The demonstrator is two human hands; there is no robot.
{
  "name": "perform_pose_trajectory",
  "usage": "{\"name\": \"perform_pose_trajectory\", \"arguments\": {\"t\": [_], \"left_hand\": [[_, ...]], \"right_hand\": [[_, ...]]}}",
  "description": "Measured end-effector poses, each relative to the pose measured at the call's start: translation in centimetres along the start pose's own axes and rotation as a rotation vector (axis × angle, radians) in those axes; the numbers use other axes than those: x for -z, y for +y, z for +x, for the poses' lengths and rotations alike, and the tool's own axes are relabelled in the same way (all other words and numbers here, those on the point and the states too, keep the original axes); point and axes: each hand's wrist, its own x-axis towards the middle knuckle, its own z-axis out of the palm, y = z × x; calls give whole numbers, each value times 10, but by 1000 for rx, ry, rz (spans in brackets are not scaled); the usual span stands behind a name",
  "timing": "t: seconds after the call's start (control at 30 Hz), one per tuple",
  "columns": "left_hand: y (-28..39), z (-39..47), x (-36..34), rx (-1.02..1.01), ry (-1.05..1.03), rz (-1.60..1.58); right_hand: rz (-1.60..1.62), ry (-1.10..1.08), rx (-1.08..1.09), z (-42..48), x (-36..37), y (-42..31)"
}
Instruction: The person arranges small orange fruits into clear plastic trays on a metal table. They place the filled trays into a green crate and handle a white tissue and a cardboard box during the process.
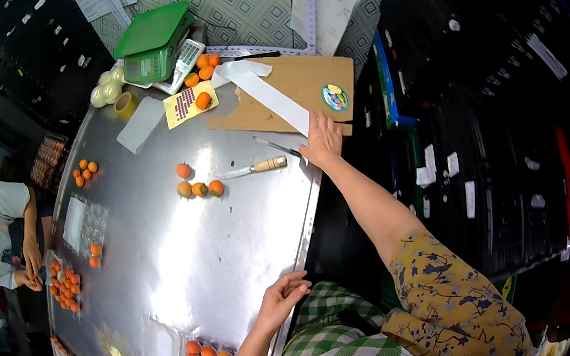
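Note:
My right hand [324,137] lies on the lower end of a white paper strip [273,95], over the edge of a cardboard sheet [293,81]; whether its fingers grip the strip cannot be told. My left hand [284,297] hovers at the near table edge with fingers loosely bent and nothing in it. Below it to the left, an open clear plastic tray holds several small orange fruits [206,353], which look like persimmons. Just left of my right hand are a pen [278,147] and a knife with a wooden handle [269,164]. Several more fruits [200,189] sit beside the blade.
A green scale [150,57], a calculator [186,60], a tape roll [125,106] and a yellow sticker sheet [179,108] bearing a fruit stand at the back of the metal table [248,227]. Another person [11,233] is at the left, near packed fruit trays [65,285]. Dark crates [473,195] stand right.

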Motion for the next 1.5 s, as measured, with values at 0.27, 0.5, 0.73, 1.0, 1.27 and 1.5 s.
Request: {"name": "perform_pose_trajectory", "arguments": {"t": [0.27, 0.5, 0.73, 1.0, 1.27, 1.5], "left_hand": [[60, 93, 5, -84, -24, 103], [69, 106, -4, -78, -27, 121], [61, 79, 6, -231, 105, 277], [127, 75, 0, -1125, 645, 1138], [113, 33, 1, -926, 101, 829], [77, -28, -53, -1262, -278, 1575]], "right_hand": [[37, -213, -44, 38, -54, 33], [6, -182, -67, 52, -38, 4], [303, -251, -43, 62, -12, -2], [1180, -754, 369, -107, 208, -19], [1899, -858, -172, -252, 283, 104], [1189, -627, -100, -294, 321, 50]]}}
